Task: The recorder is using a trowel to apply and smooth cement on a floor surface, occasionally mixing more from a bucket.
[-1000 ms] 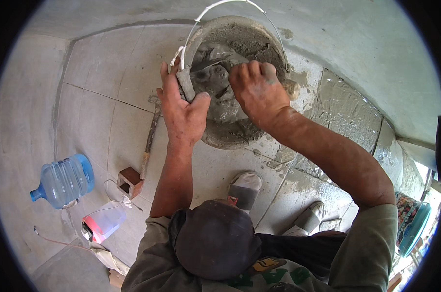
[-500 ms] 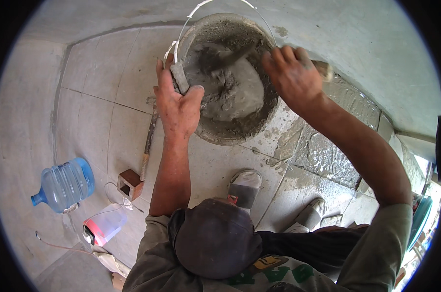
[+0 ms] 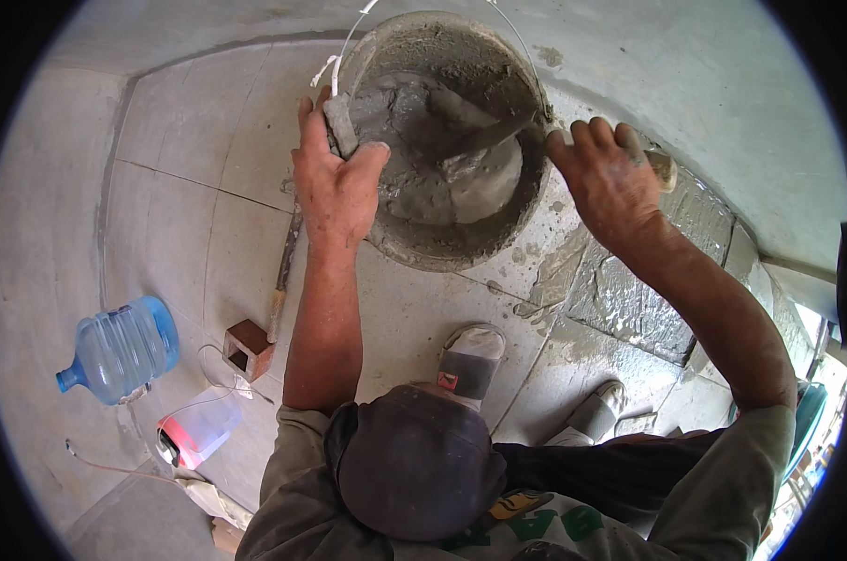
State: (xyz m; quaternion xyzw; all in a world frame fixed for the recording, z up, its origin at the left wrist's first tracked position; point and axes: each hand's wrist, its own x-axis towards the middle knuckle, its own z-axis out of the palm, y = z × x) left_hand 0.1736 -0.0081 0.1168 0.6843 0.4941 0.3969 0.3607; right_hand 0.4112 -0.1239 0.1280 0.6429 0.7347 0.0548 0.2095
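Note:
A bucket point(image 3: 447, 257) caked with grey mortar stands on the tiles, its wire handle raised at the far side. Wet mortar point(image 3: 484, 192) lies inside. My left hand point(image 3: 335, 192) is closed on the bucket's left rim, thumb toward the inside, beside a mortar-crusted grey lug point(image 3: 340, 126). Over the right rim, my right hand point(image 3: 613, 182) is wrapped round a trowel point(image 3: 489, 138); the end of its wooden handle sticks out past the hand. The trowel's blade reaches into the mortar, its tip partly covered.
To the left lie a clear blue water jug point(image 3: 120, 348), a hollow brown block point(image 3: 249, 348), a long-handled tool point(image 3: 285, 266) and a pink-and-clear container point(image 3: 199, 432). Wet mortar coats tiles point(image 3: 620, 304) at the right. Walls stand close behind and to the right of the bucket.
My right hand has moved right and slightly nearer, drawing the trowel blade through the mortar toward the right rim. The left hand keeps its grip on the bucket.

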